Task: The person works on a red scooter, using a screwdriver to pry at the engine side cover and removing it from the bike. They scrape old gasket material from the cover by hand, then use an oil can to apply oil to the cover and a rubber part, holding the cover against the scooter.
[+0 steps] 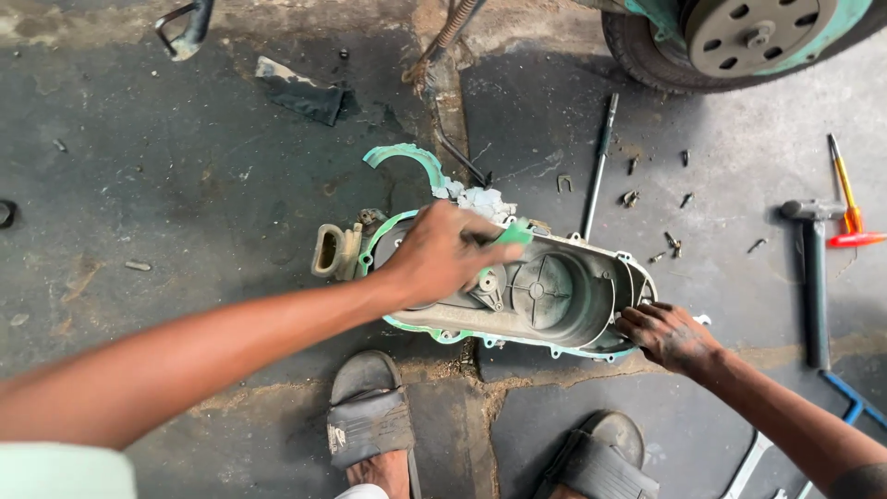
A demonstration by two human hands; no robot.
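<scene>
Head view: you look straight down at a cracked concrete floor, with your two sandalled feet at the bottom edge.
Engine cover (pixel 554 296): it lies open side up in the middle of the frame, a long cast-metal shell with a round ribbed recess and bolt lugs along the rim.
Gasket (pixel 407 159): a thin green strip lines the cover's rim, and a torn curved piece lies loose just above it.
Left hand (pixel 443 254): your fingers are curled closed around a small green-tipped tool (pixel 514 235), pressed to the cover's upper rim.
Right hand (pixel 670 334): your greasy fingertips are bent onto the cover's right end, bracing it; I can't tell whether they hook under the rim.
Handling: judge the cover stiff, fairly heavy and oily, so likely slippery; take it by the thick rim or lugs, both hands.
Gasket feel: it looks papery and brittle, apt to tear in flakes.
Hammer (pixel 813 277): it has a dull metal head and a dark shaft, and lies at the right, well apart from the cover.
Screwdriver (pixel 844 189): its handle is orange and red, at the far right.
Bolts (pixel 672 242): small and dark, they are scattered right of the cover.
Wheel (pixel 730 37): a rubber tyre and a drilled hub sit at the upper right.
</scene>
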